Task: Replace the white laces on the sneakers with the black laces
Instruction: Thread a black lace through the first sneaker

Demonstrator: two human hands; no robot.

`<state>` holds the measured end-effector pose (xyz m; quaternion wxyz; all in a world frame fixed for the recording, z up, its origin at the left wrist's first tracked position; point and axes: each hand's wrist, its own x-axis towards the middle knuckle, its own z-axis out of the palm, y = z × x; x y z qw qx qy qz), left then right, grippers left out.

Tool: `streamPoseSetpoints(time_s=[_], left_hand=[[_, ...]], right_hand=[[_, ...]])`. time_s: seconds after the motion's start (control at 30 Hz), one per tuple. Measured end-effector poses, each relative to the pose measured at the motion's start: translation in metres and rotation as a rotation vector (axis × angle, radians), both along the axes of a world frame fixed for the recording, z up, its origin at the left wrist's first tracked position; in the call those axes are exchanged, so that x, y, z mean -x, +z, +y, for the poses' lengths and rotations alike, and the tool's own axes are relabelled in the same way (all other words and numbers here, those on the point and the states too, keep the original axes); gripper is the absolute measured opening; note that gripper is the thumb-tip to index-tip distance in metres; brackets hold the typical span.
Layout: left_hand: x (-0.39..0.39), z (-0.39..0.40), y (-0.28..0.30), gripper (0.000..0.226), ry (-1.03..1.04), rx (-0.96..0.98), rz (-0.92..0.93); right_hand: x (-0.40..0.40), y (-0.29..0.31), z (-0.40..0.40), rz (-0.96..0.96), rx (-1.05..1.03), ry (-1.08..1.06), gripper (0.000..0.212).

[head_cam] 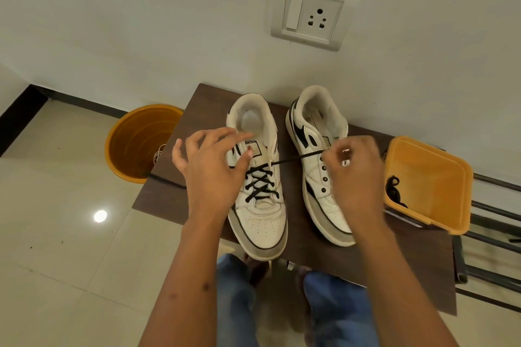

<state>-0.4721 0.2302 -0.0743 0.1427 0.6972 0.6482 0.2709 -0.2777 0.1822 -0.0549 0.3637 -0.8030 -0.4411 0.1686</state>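
Black lace runs taut toward 3 o'clock, pinched in my right hand; my left hand, fingers spread, steadies the left sneaker. Overpulling risks dragging its free end through the eyelets.

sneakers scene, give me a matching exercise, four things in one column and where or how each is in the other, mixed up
Things:
1. left sneaker
2. right sneaker
3. orange bucket
4. orange container

States:
A. on the floor beside the table
B. eyelets empty
C. holds a loose black lace
D. partly laced in black

Pairs: 1-D, 2-B, 3-A, 4-C
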Motion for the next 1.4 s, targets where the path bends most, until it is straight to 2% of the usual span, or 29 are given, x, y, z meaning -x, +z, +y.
streamPoseSetpoints(time_s=[0.1,0.17,0.3,0.4,0.47,0.57,0.63,0.7,0.8,0.87,0.93,1.0,1.13,1.2,1.27,1.4], left_hand=[[0.004,0.001,0.003,0.046,0.049,0.043,-0.086],[0.009,0.002,0.003,0.039,0.074,0.053,-0.113],[0.008,0.002,0.002,0.035,0.053,0.097,-0.056],[0.005,0.002,0.002,0.034,0.05,0.093,-0.031],[0.004,0.002,0.002,0.033,0.061,0.092,-0.042],[0.002,0.0,0.004,0.032,0.05,0.08,-0.047],[0.002,0.0,0.003,0.032,0.048,0.073,-0.047],[0.002,0.001,0.002,0.031,0.042,0.08,-0.058],[0.003,0.002,0.002,0.03,0.023,0.075,-0.078],[0.003,0.002,0.001,0.031,0.02,0.069,-0.072],[0.003,0.001,0.001,0.031,0.024,0.069,-0.055],[0.002,0.001,0.002,0.031,0.038,0.068,-0.041],[0.002,0.0,0.003,0.031,0.049,0.074,-0.027],[0.002,0.001,0.002,0.031,0.041,0.082,-0.045],[0.002,0.001,0.001,0.031,0.027,0.089,-0.071],[0.001,0.001,0.001,0.031,0.013,0.095,-0.081]], right_hand=[[-0.014,0.002,-0.005,-0.244,-0.026,-0.13,0.007],[-0.003,-0.002,-0.005,-0.356,-0.061,-0.021,0.015],[0.04,-0.021,0.0,-0.427,-0.021,0.318,0.016],[0.052,-0.033,0.003,-0.405,-0.033,0.365,0.013],[0.042,-0.033,0.006,-0.335,-0.072,0.312,0.009],[0.011,-0.027,0.008,-0.277,-0.146,0.034,0.009],[-0.008,-0.022,0.006,-0.289,-0.202,-0.164,0.004],[-0.009,-0.018,0.004,-0.382,-0.194,-0.208,0.012],[0.016,-0.02,0.005,-0.493,-0.118,0.102,0.022],[0.038,-0.029,0.004,-0.489,-0.064,0.303,0.018],[0.049,-0.036,0.003,-0.482,-0.07,0.365,0.012],[0.037,-0.035,0.005,-0.485,-0.115,0.309,0.008],[-0.019,-0.023,0.006,-0.415,-0.2,-0.098,0.008],[-0.032,-0.02,0.001,-0.371,-0.19,-0.218,0.016],[-0.025,-0.018,0.0,-0.422,-0.144,-0.154,0.019],[0.022,-0.026,0.005,-0.499,-0.043,0.256,0.019]])
